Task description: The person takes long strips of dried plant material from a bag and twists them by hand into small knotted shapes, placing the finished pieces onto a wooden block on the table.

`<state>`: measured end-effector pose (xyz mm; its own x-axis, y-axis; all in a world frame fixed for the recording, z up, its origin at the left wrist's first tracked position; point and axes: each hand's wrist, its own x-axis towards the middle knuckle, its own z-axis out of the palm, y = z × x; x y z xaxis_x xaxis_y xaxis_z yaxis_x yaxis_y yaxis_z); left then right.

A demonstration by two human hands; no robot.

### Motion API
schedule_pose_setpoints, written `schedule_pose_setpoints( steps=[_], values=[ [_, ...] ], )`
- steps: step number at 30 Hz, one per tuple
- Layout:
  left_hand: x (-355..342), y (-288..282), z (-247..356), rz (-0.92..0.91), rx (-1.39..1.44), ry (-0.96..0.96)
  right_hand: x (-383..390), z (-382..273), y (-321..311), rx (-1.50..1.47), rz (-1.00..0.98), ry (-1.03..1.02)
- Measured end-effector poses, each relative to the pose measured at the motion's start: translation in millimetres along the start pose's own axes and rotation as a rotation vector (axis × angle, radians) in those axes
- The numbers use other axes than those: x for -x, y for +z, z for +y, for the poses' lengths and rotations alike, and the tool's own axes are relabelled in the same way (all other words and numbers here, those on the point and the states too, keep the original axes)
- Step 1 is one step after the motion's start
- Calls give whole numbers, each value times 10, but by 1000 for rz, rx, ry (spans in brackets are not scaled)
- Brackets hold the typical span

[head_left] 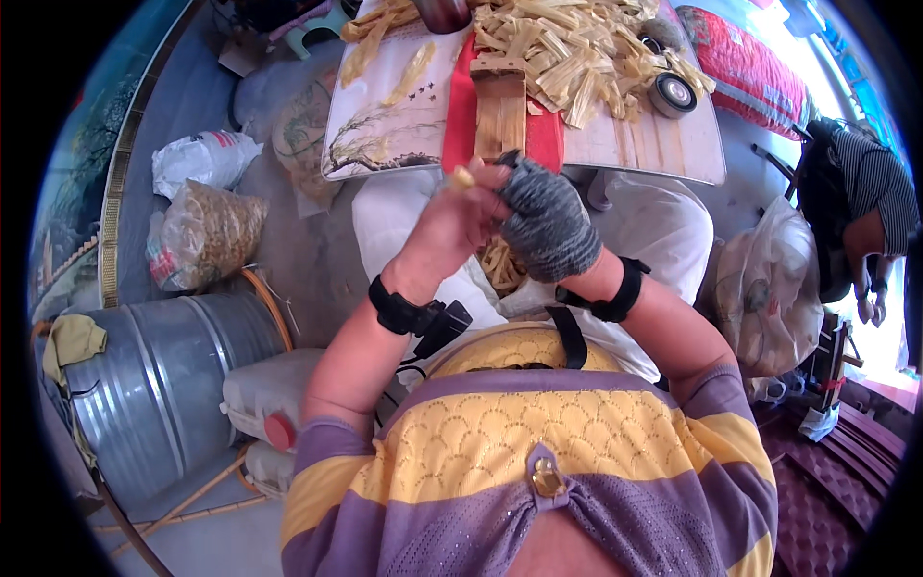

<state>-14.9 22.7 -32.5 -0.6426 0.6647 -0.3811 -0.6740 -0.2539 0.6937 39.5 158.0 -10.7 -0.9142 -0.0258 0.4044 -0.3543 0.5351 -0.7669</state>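
My left hand (pixel 454 226), bare, is raised over my lap with its fingers bent and pressed around a small pale yellow piece (pixel 463 179). My right hand (pixel 550 223) wears a grey knitted fingerless glove and meets the left at the fingertips. Its fingers are curled in, and what they grip is hidden. Just beyond both hands, a wooden board (pixel 500 117) with a raised block at its far end lies on a red strip of cloth (pixel 461 106). Flat, dry pale yellow strips (pixel 548 58) are heaped behind it on the table (pixel 385 144).
A round black tin (pixel 672 95) and a dark cup (pixel 442 12) stand on the table. More strips (pixel 503 267) lie below my hands. At left are filled bags (pixel 212 231) and a metal drum (pixel 183 365). Another person (pixel 870 192) sits at far right, beside a plastic sack (pixel 769 298).
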Motion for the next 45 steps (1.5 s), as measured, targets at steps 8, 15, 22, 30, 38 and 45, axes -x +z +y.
schedule_pose_setpoints(
  steps=[8,15,22,30,38,45],
  values=[
    [69,196,50,-42,-79,-31,-57,-9,-22,-260,102,164],
    [66,166,108,325,-1399,1012,-109,326,90,-828,67,641],
    [128,287,150,275,-1277,1068,-58,84,-21,-657,-120,586],
    [177,234,185,-70,-90,367,-60,27,-186,-125,106,79],
    [117,105,86,224,-569,600,-105,-66,-273,-462,-201,339],
    [117,249,136,282,-734,745,-103,136,-170,-719,5,663]
  ],
)
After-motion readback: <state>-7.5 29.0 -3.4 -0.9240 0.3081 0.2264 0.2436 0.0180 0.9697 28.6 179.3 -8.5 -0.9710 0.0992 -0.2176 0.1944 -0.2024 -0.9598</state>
